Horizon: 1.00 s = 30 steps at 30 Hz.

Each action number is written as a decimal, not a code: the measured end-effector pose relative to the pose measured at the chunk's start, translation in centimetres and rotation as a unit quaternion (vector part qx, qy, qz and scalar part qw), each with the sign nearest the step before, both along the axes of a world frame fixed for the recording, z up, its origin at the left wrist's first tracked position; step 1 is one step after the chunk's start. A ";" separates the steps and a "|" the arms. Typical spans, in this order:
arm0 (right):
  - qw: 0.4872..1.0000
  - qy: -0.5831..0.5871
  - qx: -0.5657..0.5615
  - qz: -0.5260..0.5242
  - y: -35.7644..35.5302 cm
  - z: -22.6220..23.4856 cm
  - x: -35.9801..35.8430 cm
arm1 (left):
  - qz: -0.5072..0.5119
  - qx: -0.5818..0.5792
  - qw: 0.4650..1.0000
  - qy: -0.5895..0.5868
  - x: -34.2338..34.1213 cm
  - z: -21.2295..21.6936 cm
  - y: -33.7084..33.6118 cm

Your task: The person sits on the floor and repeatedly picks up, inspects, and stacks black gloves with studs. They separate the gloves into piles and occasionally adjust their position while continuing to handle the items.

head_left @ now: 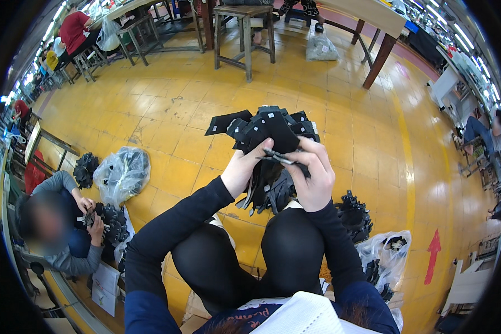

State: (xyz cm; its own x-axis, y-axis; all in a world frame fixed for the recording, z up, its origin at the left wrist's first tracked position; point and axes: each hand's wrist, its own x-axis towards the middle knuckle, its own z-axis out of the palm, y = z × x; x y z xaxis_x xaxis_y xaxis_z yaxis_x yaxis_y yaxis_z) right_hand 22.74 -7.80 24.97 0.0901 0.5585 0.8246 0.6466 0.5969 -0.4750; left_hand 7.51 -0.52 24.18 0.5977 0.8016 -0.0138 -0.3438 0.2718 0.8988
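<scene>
A thick bundle of black fabric pieces [270, 125], many with a small white square on them, is held up in front of my knees. My left hand [246, 170] is closed around its near left side, thumb pressed on top. From the right, my right hand [315, 173] pinches the edges of a few pieces between thumb and fingers, close to the left thumb. Below the hands, more dark strips [273, 192] hang down between my knees; where they are attached is hidden.
By my right knee lies a heap of black pieces [353, 217], with a see-through plastic bag [392, 250] beside it. At left a seated co-worker [67, 222] handles similar pieces near another plastic bag [125, 172]. A wooden stool [245, 39] and tables stand ahead on the yellow floor.
</scene>
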 end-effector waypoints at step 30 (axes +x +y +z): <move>0.845 0.494 -0.182 -0.089 -3.2 -14.9 13.4 | 0.138 -0.024 0.990 -0.013 -1.9 0.9 1.0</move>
